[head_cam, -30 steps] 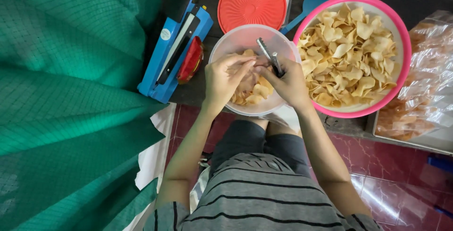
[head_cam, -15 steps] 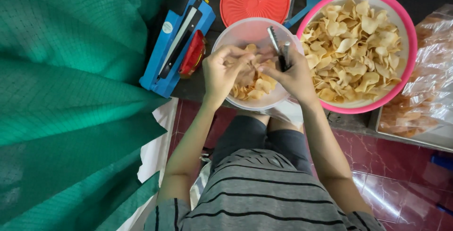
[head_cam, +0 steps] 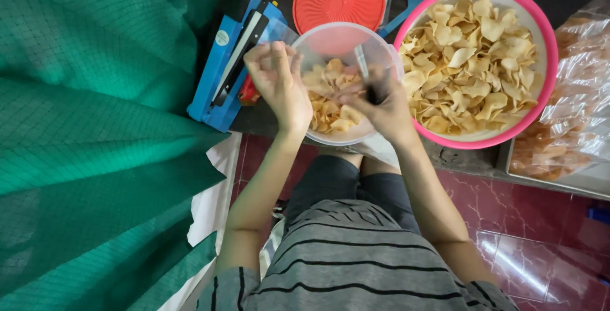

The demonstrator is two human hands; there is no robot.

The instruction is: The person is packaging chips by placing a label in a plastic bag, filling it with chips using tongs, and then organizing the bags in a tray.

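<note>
Hands over clear tub (head_cam: 330,38) of chips. Left hand (head_cam: 276,82) lifted to tub's left rim since half a second ago, fingers pinched, contents unclear. Right hand (head_cam: 375,98) clamped on dark-handled tool (head_cam: 363,69). Pink bowl (head_cam: 546,50) touching right; blue sealer (head_cam: 232,63) near left.

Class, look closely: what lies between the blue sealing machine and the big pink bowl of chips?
In the head view, the clear bowl of chips, with both hands over it.
</note>
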